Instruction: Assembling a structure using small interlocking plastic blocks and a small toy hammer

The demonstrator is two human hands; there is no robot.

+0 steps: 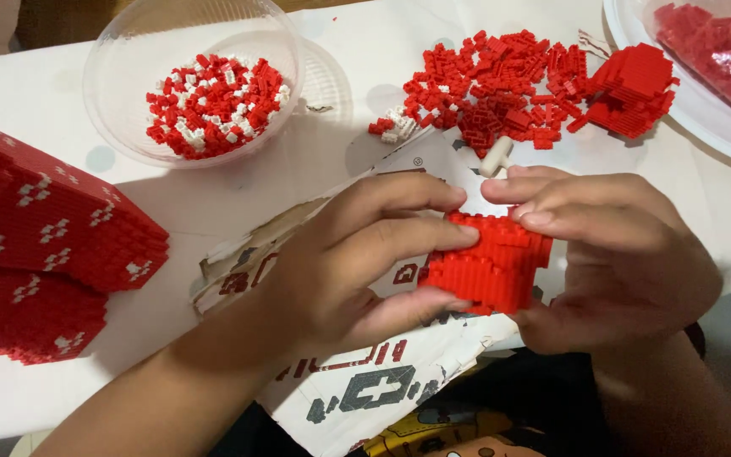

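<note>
Both hands — left hand point(357, 262), right hand point(619, 254) — grip a red brick block point(492, 262).

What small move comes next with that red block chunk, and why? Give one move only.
Probably press the top row down with the right hand while the left hand steadies the red chunk. Both hands already grip it from opposite sides, the right fingertips lie along its upper edge, and neither hand holds a loose brick that shows; the pile lies apart.

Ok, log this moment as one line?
left hand: gripping red block piece | right hand: gripping same piece | loose bricks: on table behind | bowl: holds red and white bricks
</note>
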